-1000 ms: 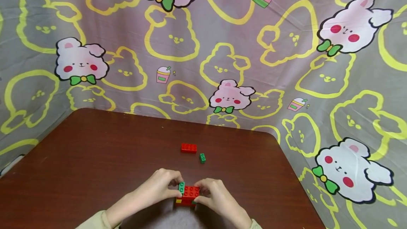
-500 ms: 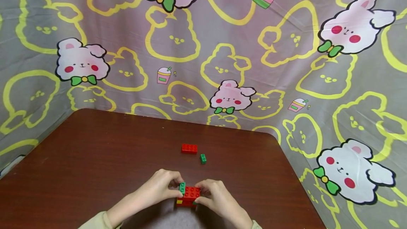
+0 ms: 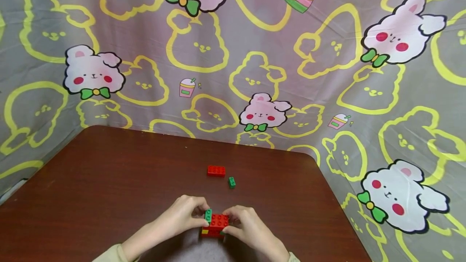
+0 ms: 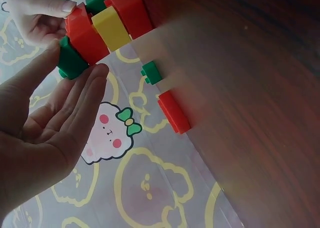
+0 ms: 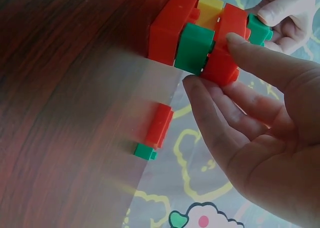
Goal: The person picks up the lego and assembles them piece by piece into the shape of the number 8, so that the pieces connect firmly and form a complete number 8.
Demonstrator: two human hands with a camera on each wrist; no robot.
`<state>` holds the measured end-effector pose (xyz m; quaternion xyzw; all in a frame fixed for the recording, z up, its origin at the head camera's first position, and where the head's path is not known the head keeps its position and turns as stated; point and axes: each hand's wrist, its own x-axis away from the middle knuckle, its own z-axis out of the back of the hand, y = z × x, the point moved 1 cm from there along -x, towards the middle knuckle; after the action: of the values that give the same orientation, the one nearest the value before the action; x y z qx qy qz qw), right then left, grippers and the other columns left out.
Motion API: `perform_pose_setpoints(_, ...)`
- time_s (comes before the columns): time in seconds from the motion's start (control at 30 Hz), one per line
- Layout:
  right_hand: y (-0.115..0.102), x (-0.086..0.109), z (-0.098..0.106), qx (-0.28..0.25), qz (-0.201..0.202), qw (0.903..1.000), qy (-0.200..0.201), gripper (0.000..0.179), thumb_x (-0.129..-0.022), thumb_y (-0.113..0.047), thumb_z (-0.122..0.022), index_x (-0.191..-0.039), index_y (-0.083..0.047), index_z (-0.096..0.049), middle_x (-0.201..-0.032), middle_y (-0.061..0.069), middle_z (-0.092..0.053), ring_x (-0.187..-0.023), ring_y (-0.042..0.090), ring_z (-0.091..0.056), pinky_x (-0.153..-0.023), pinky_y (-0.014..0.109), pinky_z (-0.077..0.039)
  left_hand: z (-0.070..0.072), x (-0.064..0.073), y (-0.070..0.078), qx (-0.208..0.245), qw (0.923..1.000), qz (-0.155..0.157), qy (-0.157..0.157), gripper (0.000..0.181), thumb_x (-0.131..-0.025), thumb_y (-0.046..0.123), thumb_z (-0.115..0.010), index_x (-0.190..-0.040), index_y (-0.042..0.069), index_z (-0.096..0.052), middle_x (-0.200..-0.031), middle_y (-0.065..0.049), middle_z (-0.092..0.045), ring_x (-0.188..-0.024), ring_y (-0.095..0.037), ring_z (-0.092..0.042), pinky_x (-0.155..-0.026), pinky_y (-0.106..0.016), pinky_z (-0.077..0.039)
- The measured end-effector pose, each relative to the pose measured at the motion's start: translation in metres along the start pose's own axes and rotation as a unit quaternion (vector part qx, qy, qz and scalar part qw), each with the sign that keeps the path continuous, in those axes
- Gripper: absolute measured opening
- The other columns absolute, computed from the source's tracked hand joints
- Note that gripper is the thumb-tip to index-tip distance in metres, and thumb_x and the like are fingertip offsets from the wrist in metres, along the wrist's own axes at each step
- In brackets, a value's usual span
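Note:
A small stack of toy building bricks stands near the table's front edge. Its base is a red brick [image 5: 169,30], topped by a yellow brick [image 4: 111,29] and a green brick [image 5: 194,48] set apart from each other. An upper red brick [image 3: 220,220] spans those two. On its left end sits a small green brick [image 3: 208,216], pinched between the thumb and fingers of my left hand [image 3: 189,211]. My right hand [image 3: 247,222] grips the right end of the upper red brick, thumb in front and fingers behind.
Beyond the stack, a loose red brick [image 3: 216,171] and a loose small green brick [image 3: 231,182] lie on the dark brown wooden table [image 3: 127,173]. Grey cloth [image 3: 145,27] printed with cartoon animals hangs around the table's far and side edges.

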<state>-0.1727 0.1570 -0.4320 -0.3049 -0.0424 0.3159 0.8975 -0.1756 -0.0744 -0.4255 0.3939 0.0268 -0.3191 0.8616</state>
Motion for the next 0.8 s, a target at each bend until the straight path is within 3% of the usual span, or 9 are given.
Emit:
perform_pose_setpoints(0.4,0.003,0.001,0.004,-0.001,0.042,0.9991,0.000,0.026,-0.092,-0.028,-0.070,-0.108,-0.008,-0.070,-0.100,0.001,-0.073,-0.085,-0.002,-0.064,-0.074,0.017,-0.056,0.000,0.001,0.000,0.006,1.0000,0.004,-0.003,0.016,-0.078,0.017,-0.084,-0.087,0.012,-0.071,-0.081,0.004,-0.073,-0.071,-0.002,-0.064,-0.062,-0.018,-0.053)
perform_pose_setpoints(0.57,0.004,-0.002,0.007,0.013,0.050,0.9985,0.021,0.022,-0.093,-0.026,-0.070,-0.105,-0.007,-0.072,-0.097,0.002,-0.074,-0.084,-0.002,-0.064,-0.075,0.020,-0.057,0.001,0.000,0.000,0.007,0.9999,0.004,-0.007,0.016,-0.078,0.016,-0.084,-0.087,0.012,-0.071,-0.080,0.004,-0.073,-0.070,-0.002,-0.064,-0.062,-0.017,-0.053)
perform_pose_setpoints(0.8,0.010,-0.010,0.013,0.016,0.052,0.9975,0.044,0.021,-0.091,-0.019,-0.072,-0.105,-0.003,-0.071,-0.099,0.010,-0.074,-0.085,0.007,-0.069,-0.076,0.026,-0.059,0.001,0.001,-0.001,0.011,0.9999,0.003,-0.004,0.016,-0.078,0.016,-0.084,-0.087,0.012,-0.071,-0.080,0.006,-0.073,-0.070,-0.003,-0.063,-0.062,-0.018,-0.053)
